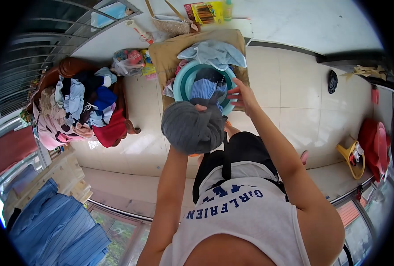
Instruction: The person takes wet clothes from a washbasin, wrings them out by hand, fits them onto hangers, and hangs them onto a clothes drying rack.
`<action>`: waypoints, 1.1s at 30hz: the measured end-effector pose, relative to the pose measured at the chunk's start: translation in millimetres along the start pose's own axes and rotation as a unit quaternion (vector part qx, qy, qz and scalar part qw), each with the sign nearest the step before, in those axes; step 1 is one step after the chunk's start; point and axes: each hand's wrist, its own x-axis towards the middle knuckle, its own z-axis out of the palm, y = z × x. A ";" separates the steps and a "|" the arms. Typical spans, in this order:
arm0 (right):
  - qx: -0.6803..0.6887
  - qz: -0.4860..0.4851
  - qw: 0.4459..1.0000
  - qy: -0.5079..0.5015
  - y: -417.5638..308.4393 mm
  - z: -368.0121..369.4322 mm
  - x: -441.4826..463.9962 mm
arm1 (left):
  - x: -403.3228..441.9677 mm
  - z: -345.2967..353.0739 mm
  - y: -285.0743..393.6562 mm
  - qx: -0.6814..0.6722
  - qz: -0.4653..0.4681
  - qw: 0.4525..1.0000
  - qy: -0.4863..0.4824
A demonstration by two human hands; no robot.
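A tan-covered table bears a teal basin. Nearer the wearer, a bulky grey cloth bundle is held at the basin's near rim; it looks soft and floppy, probably heavy if wet, and best taken by a deep handful of gathered folds. Blue-striped cloth lies in the basin. The right hand is at the right rim, fingers parted, gripping nothing. The left hand, mostly hidden, grips the bundle, one digit showing over its edge
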 end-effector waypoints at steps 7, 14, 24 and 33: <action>0.058 -0.066 0.973 -0.215 1.7 28.8 20.2 | -26.3 32.2 38.8 -0.184 -0.292 0.936 0.061; 0.246 -0.189 0.854 -0.418 -32.8 70.8 -40.9 | -21.2 19.1 -3.2 -0.365 -0.063 0.924 -0.094; -0.059 -0.226 0.923 -0.305 -62.5 80.5 -63.3 | -34.3 11.8 10.2 -0.240 0.052 0.961 -0.126; -0.044 -0.204 0.973 -0.101 -46.2 93.4 -38.1 | -22.6 25.6 35.6 -0.010 0.089 0.991 -0.099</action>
